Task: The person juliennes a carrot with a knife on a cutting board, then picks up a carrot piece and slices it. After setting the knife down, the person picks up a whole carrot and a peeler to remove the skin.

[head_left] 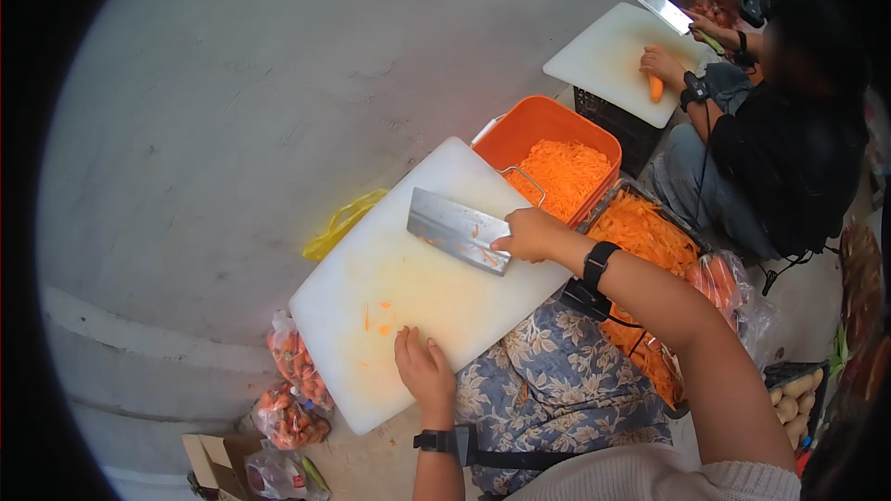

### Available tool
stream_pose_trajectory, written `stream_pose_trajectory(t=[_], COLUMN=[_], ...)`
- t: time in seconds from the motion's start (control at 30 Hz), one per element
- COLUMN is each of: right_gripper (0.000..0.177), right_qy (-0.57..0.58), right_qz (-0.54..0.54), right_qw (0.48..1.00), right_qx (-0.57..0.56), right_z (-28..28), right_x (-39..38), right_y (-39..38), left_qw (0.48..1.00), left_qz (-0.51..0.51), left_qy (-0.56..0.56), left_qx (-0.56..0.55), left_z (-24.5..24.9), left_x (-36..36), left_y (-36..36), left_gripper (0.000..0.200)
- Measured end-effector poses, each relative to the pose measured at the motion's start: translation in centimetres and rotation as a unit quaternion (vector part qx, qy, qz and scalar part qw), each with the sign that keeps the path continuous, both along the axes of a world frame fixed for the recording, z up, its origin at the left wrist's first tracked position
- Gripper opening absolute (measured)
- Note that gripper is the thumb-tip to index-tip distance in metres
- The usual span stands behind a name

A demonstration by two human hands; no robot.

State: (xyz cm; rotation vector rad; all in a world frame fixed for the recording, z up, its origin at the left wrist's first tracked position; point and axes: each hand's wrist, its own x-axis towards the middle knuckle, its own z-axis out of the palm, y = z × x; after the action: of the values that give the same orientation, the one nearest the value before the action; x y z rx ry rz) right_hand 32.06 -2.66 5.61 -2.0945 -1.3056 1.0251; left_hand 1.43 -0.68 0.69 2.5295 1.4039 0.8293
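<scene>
My right hand (536, 235) is wrapped round the handle of a cleaver (455, 225), whose broad blade lies over the upper part of a white cutting board (353, 264). Bits of orange cling to the blade. My left hand (426, 367) rests on the board's near edge, fingers stretched out, with nothing in it. Just beyond those fingertips are a few carrot scraps (385, 327). Past the board's far right edge stands an orange tub (603, 134) of shredded carrot (561, 172).
A crate of carrot slices (640, 232) sits right of my knees. Bags of carrots (295, 416) lie left of the board, near a cardboard box (209, 464). At upper right another person (789, 148) holds a cleaver (664, 11) and a carrot (656, 88) over a second board (594, 56).
</scene>
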Motion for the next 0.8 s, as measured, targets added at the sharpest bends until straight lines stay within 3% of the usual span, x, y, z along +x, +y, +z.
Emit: stream_pose_trajectory(t=[0.2, 0.3, 0.4, 0.47, 0.57, 0.6, 0.67, 0.73, 0.8], right_gripper=[0.048, 0.045, 0.046, 0.044, 0.042, 0.038, 0.038, 0.038, 0.036], right_qy=[0.006, -0.108, -0.087, -0.093, -0.115, -0.226, -0.171, 0.035, 0.114], right_qz=[-0.085, -0.106, -0.167, -0.206, -0.216, -0.187, -0.186, -0.177, -0.123], right_qw=[0.996, 0.982, 0.978, 0.974, 0.969, 0.952, 0.960, 0.978, 0.979], right_qx=[0.030, 0.116, 0.090, 0.014, 0.039, 0.090, 0.120, 0.103, 0.116], right_z=[-1.2, -3.3, -1.1, 0.6, 1.4, 0.1, -0.1, 2.5, 1.8], right_x=[5.0, 7.5, 8.5, 9.1, 8.5, 8.2, 6.0, 1.8, -1.6], right_y=[0.0, 0.2, -0.6, -1.0, -1.4, -1.1, -0.7, -1.2, -0.4], left_qw=[1.000, 1.000, 0.999, 0.999, 0.999, 0.998, 0.997, 0.997, 0.996], left_qz=[0.007, 0.012, 0.010, 0.006, 0.005, 0.013, 0.019, 0.030, 0.025], left_qy=[-0.005, -0.010, -0.019, -0.029, -0.022, -0.034, -0.049, -0.042, -0.055], left_qx=[0.018, 0.019, 0.024, 0.033, 0.042, 0.045, 0.048, 0.048, 0.061], left_z=[-0.3, -0.5, -0.7, -0.8, -0.6, -0.2, -0.2, -0.5, -0.8], left_x=[0.0, 0.0, 0.0, -0.1, 0.1, 0.3, 0.3, 0.2, 0.1], left_y=[-0.1, -0.2, -0.2, -0.2, -0.2, -0.4, -0.8, -0.8, -0.7], left_gripper=[0.035, 0.035, 0.035, 0.035, 0.035, 0.034, 0.033, 0.035, 0.035])
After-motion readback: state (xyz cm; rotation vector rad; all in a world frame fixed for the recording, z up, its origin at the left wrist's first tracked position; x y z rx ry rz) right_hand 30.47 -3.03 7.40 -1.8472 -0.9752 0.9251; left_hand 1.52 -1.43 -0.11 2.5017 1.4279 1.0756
